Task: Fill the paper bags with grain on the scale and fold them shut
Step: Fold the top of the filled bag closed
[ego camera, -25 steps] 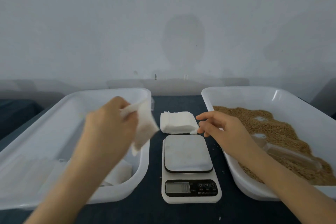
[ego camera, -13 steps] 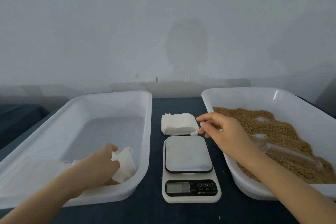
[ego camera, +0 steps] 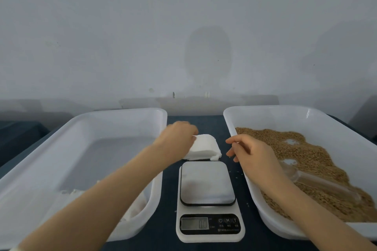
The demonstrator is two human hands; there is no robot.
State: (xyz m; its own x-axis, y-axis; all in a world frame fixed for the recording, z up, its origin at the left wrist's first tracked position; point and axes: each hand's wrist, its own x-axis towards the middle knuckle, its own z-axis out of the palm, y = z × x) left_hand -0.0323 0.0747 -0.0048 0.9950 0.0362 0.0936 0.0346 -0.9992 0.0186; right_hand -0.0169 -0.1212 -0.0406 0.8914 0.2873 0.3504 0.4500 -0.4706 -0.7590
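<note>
A stack of flat white paper bags (ego camera: pixel 206 147) lies on the dark table just behind the scale (ego camera: pixel 207 183), whose plate is bare. My left hand (ego camera: pixel 177 136), blurred, reaches over the stack's left corner and touches it; whether its fingers grip a bag is hidden. My right hand (ego camera: pixel 252 154) hovers over the inner rim of the right tray (ego camera: pixel 265 108) with loosely curled fingers, holding nothing. Brown grain (ego camera: pixel 285 142) fills that tray, and a clear plastic scoop (ego camera: pixel 318 181) lies in it.
A large white tray (ego camera: pixel 122 112) stands at the left, with white folded bags (ego camera: pixel 136 204) at its near end, partly behind my forearm. The scale's display (ego camera: pixel 194 223) faces me. A grey wall rises behind the table.
My left hand carried a folded bag down into the left tray, let it go, then swung forward and right onto the bag stack. My right hand stayed nearly still.
</note>
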